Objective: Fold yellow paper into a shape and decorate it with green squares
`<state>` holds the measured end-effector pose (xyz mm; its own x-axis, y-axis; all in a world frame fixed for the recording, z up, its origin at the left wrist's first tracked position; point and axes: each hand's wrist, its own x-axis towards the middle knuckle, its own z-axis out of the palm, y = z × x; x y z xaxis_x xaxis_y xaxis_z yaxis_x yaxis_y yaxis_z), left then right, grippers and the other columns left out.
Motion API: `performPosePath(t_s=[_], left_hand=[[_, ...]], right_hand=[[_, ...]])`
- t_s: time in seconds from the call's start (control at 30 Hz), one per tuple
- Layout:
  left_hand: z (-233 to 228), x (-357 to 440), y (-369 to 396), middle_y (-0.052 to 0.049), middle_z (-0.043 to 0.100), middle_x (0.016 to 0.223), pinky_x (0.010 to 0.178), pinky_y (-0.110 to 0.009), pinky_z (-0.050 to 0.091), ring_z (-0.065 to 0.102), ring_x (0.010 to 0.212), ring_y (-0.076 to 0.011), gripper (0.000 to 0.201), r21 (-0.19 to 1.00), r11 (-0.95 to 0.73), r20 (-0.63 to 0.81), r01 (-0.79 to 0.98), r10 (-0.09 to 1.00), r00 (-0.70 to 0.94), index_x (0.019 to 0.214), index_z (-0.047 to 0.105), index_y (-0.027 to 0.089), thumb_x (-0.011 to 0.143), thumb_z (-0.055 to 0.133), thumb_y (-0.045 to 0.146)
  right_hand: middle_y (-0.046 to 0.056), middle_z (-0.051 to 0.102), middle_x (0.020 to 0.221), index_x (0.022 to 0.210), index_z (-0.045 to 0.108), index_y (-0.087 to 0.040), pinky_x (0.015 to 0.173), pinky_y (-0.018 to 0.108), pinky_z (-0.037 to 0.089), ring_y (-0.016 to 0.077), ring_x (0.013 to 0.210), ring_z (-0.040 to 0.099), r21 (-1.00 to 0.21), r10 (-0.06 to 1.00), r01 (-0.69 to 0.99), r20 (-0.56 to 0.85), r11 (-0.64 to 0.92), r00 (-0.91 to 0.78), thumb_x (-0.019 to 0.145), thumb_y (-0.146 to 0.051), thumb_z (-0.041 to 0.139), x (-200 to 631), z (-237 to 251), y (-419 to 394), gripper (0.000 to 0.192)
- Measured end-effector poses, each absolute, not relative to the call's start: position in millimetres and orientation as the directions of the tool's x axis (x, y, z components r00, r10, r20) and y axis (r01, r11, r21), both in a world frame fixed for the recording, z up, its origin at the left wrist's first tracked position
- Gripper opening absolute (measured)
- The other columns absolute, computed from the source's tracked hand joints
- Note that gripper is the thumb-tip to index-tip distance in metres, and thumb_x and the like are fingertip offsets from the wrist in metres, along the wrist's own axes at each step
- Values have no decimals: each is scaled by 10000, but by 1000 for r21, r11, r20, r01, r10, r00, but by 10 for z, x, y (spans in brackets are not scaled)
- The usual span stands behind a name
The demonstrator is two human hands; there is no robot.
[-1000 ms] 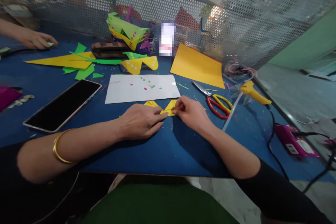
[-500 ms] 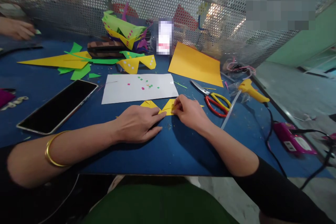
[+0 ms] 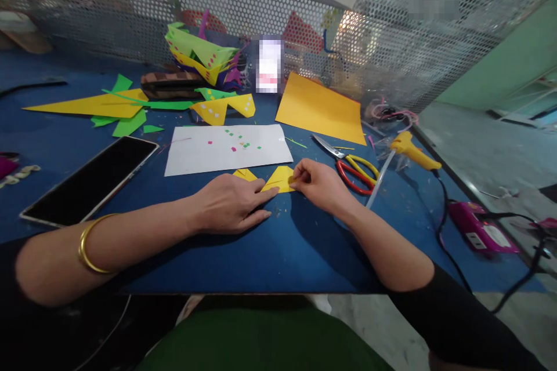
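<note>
Yellow paper [image 3: 278, 179] under both hands

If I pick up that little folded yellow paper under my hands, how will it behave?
The folded yellow paper looks thin and light, so it would probably lift easily and flex. The left hand presses it flat while the right hand pinches its edge; released, the creases may spring open. It would likely slide on the blue table.

Matt yellow paper piece [image 3: 278, 178] lies on the smooth blue tabletop [image 3: 278, 249]; glossy black phone [image 3: 89, 179], perforated metal screen [image 3: 391, 29] behind.
</note>
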<state>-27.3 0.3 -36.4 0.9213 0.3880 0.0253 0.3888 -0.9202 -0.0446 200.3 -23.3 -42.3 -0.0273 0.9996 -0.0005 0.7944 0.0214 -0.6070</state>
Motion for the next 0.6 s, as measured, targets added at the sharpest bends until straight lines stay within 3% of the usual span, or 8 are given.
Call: performPosePath(t_s=[0.27,0.6], left_hand=[[-383,-297,11,-88,653,958,513,-310,367,620,700,-209,488,-61,-922,8,383,383,924,1382,490,191,985,344,433],[-384,-308,9,-93,647,962,560,-305,412,623,729,-214,493,-8,-920,25,391,391,920,1378,500,190,969,377,435]], right_hand=[[6,746,800,806,556,-225,651,307,360,195,745,658,-475,996,880,-68,13,-51,756,-87,637,1945,-340,-205,167],[-27,693,738,794,568,-228,623,267,378,151,686,624,-597,997,799,34,78,-71,768,-163,660,2145,-436,-271,116]])
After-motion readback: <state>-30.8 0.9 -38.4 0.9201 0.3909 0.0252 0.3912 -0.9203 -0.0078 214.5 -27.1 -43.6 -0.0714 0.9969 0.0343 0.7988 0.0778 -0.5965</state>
